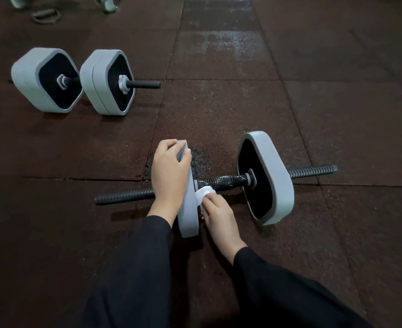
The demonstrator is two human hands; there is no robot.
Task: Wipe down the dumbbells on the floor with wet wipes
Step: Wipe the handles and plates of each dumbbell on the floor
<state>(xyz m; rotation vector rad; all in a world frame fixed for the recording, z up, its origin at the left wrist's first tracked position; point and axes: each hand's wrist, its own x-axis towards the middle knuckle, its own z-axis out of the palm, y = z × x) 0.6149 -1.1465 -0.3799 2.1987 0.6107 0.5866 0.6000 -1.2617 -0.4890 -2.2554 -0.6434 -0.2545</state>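
Dark rubber floor (219, 102) — we count two dumbbells. Near dumbbell (266, 178): our left hand (170, 174) clamps its left plate, right hand (219, 216) pinches one white wipe (203, 192) against the handle. Far dumbbell (76, 82) lies well apart, upper left.

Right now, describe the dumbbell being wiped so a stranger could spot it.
On the dark rubber floor, two grey-plated dumbbells lie. Take the near dumbbell, under both hands. Unlike the far dumbbell, its plates sit wide apart, showing a wet grip.
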